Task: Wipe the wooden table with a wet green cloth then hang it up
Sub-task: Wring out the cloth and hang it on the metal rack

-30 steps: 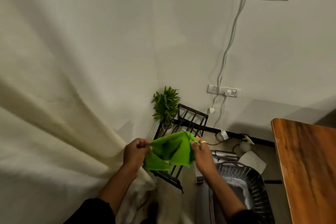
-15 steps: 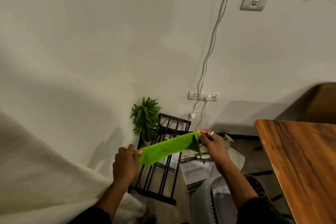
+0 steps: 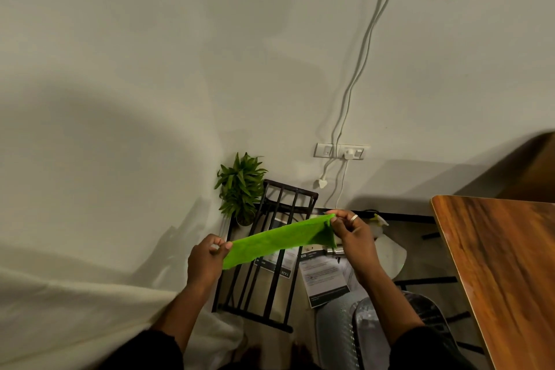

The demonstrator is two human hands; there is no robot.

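The green cloth [image 3: 279, 239] is stretched out flat between both hands, above a black metal rack [image 3: 271, 264] on the floor by the wall. My left hand [image 3: 205, 258] pinches the cloth's lower left end. My right hand [image 3: 353, 234], with a ring on one finger, pinches its upper right end. The wooden table [image 3: 504, 264] fills the right edge of the view, apart from both hands.
A small potted plant [image 3: 240, 186] stands in the corner behind the rack. A wall socket [image 3: 341, 151] with white cables is above it. Papers [image 3: 322, 278] lie on the floor. A white curtain [image 3: 75, 309] hangs at the left. A dark mesh basket [image 3: 420, 309] sits near the table.
The cloth went from bunched and folded to pulled out taut as my hands moved apart. The view shifted slightly, showing more of the rack and floor.
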